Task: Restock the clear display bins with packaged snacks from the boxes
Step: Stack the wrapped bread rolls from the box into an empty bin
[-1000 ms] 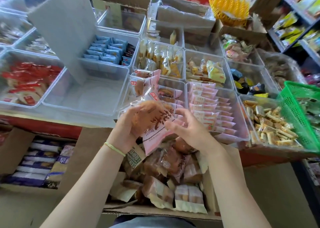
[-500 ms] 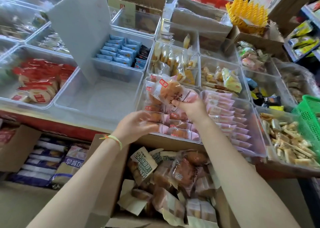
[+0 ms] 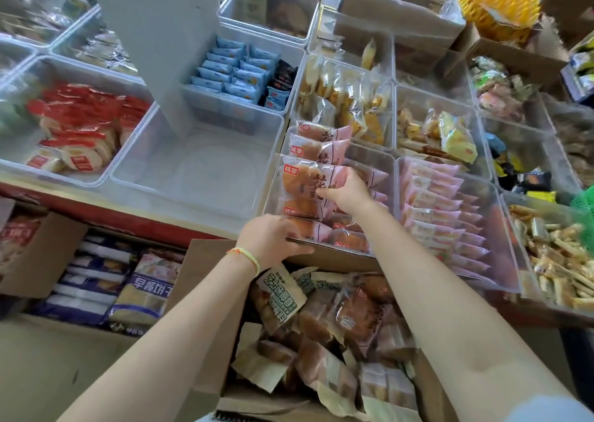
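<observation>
I see my right hand (image 3: 345, 192) reaching into the clear bin (image 3: 379, 161) in the middle of the display, fingers curled round a pink-and-clear bread packet (image 3: 303, 182) and holding it upright against the row already standing there. That bin holds a line of the same packets along its left side, and more lie flat at its near end. My left hand (image 3: 273, 237) rests on the near rim of the same bin, fingers bent over the packets at the near edge; I cannot tell whether it actually grips one.

Below my arms the open cardboard box (image 3: 205, 293) is piled with loose bread packets, some in paper-look wrappers. To its left a second box (image 3: 38, 261) holds blue-and-white bags laid in rows.

Left of the bin I am filling sits an empty bin (image 3: 196, 177) with a grey board (image 3: 160, 36) leaning in its far end. Farther left a bin holds red-wrapped round crackers (image 3: 80, 126). Just right of the working bin stands one packed with pink sachets (image 3: 440, 209); beyond it, blue packets (image 3: 234, 71) fill a far bin.
</observation>
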The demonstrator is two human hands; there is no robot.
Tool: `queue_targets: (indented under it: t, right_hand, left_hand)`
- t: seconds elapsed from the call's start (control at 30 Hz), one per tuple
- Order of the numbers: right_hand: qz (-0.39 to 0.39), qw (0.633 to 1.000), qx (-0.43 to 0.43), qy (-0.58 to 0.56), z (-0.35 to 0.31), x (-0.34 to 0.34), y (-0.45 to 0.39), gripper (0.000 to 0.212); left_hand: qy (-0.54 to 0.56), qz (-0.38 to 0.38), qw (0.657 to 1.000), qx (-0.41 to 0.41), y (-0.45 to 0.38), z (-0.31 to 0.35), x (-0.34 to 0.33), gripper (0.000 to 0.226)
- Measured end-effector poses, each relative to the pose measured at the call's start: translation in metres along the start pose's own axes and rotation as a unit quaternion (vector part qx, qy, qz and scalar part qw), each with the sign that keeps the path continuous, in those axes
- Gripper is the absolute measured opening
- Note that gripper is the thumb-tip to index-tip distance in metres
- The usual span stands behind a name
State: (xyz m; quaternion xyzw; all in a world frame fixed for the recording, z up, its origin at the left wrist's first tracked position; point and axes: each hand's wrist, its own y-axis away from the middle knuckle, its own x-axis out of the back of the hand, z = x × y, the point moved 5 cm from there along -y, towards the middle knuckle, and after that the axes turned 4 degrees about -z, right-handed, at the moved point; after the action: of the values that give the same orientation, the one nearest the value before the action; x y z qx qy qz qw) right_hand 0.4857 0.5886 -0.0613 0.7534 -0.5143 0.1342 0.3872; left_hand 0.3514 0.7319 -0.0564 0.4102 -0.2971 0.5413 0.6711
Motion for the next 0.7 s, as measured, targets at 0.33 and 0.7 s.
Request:
queue_targets:
  t: [0.33, 0.7]
  right_hand:
    - [0.064, 0.994, 0.072, -0.048, -0.025, 0.042, 0.055, 0.034]
    - [-0.369, 0.926, -0.071, 0.046, 0.090, -0.003, 0.175, 0.038]
  left_hand:
    - [-0.003, 0.059, 0.998, 0.002, 0.008, 0.007, 0.010, 0.032]
    - [-0.052, 0.181, 0.980, 0.065, 0.039, 0.053, -0.010, 0.032]
